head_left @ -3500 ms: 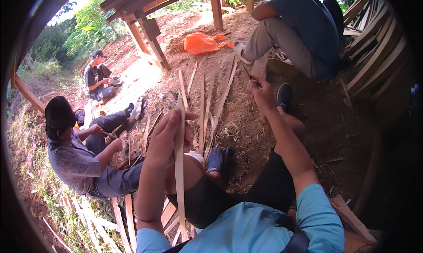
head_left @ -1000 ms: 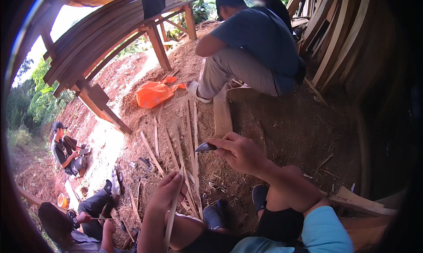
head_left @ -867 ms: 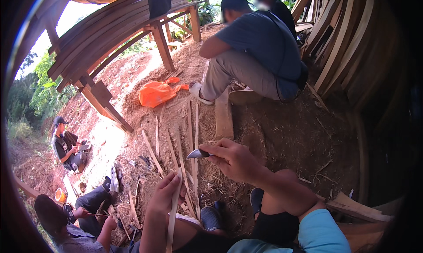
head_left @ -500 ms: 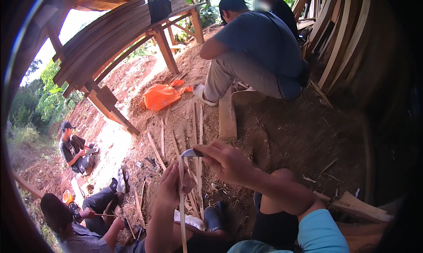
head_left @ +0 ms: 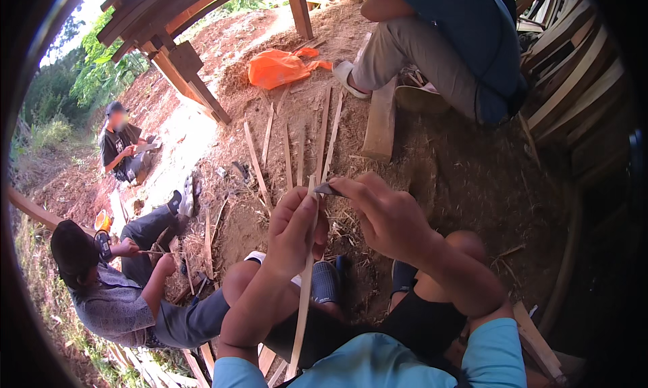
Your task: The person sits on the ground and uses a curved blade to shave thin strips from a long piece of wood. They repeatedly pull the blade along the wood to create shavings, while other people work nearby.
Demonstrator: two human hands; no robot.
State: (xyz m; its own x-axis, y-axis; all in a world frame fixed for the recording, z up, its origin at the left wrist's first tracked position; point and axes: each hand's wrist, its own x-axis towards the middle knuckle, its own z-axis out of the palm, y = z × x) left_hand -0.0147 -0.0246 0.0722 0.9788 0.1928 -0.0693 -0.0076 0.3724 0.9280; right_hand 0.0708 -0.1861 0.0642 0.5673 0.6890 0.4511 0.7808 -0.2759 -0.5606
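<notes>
One pale wooden strip (head_left: 303, 307) slants up from the lap, over the dark shorts (head_left: 293, 335), its upper end standing between two bare hands. The fingers of the left hand (head_left: 294, 229) are closed around it a little below that end. The right hand (head_left: 390, 218) has its fingers gripping one knife (head_left: 329, 189), whose short blade meets the strip, or nearly so, near its tip; the handle is mostly hidden.

Beyond the knees are two dark slippers (head_left: 327, 282), one on each foot. To the left sits one co-worker (head_left: 111, 293) in a dark cap, both hands on one thin stick (head_left: 152, 252). Ahead, about six narrow strips (head_left: 255, 160) lie spread on the ground (head_left: 432, 178), with one short plank (head_left: 380, 128) right of them. Farther off are one orange bag (head_left: 278, 68), one seated person in grey-beige trousers (head_left: 425, 57), and, at far left, one person in black (head_left: 120, 148).
</notes>
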